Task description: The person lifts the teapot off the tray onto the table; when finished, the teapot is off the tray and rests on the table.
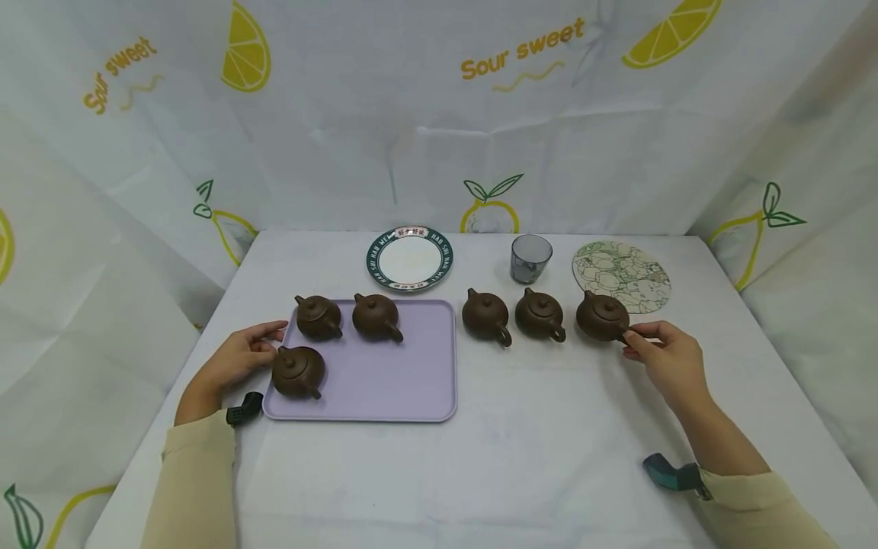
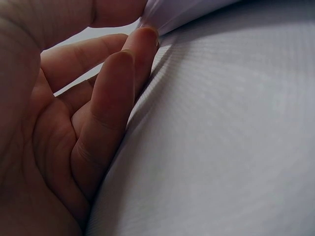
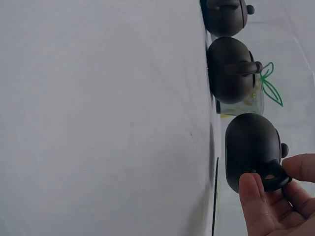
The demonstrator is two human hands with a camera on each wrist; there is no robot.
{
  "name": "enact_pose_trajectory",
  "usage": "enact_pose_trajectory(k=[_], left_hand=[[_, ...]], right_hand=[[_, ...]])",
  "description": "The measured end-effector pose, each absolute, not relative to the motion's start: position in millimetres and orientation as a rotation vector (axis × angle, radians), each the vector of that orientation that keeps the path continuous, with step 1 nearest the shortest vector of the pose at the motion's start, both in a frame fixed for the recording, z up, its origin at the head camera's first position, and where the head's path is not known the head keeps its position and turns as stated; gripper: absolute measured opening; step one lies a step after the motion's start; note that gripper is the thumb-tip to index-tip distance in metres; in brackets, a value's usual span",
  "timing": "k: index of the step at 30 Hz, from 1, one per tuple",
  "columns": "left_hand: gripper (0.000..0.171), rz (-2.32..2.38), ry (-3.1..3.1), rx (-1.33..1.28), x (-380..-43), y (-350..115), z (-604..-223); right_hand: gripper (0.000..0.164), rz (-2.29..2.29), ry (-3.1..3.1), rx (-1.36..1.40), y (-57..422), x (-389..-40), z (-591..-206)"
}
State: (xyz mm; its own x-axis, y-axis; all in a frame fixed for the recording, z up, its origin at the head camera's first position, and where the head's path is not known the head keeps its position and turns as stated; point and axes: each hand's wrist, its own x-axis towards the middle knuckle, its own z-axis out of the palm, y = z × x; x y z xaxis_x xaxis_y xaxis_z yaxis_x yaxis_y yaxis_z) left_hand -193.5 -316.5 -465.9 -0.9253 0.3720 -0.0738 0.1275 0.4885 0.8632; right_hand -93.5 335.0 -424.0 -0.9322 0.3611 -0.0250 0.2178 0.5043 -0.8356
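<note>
My right hand (image 1: 668, 362) pinches the handle of a dark brown teapot (image 1: 602, 316) between thumb and fingers. In the right wrist view this teapot (image 3: 252, 147) hangs slightly above the white table. To its left stand two similar teapots, one in the middle (image 1: 539, 314) and one nearer the tray (image 1: 485, 315). A lilac tray (image 1: 384, 389) bears three more: a back left teapot (image 1: 318, 317), a back middle teapot (image 1: 375, 316) and a front left teapot (image 1: 298, 372). My left hand (image 1: 236, 362) rests by the tray's left edge, its fingers loosely bent and apparently touching the rim.
Behind the tray lies a round plate (image 1: 409, 259) with a dark green rim. A grey clear glass (image 1: 530, 258) stands behind the right-hand teapots. At the back right is a round patterned mat (image 1: 634, 278). Lemon-printed cloth (image 1: 384, 152) hangs around the table.
</note>
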Motion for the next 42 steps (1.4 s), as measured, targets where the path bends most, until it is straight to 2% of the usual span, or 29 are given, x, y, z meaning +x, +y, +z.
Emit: enact_pose_trajectory(k=[14,31,36,42], left_hand=[[0.057,1.422,2.471,0.439,-180,-300,-439],[0.057,1.421,2.477,0.439,-180,-301,-441],[0.058,1.445,2.456,0.456,-185,-307,-450],[0.059,1.401,2.497,0.444,-191,-314,-463]], right_hand=[[0.036,1.377,-2.636,-0.464,337,-97,-429],[0.041,1.282,-2.768,-0.426,341,-97,-429],[0.045,1.065,-2.790,-0.452,347,-98,-417],[0.052,1.129,-2.705,-0.443,335,-105,-398]])
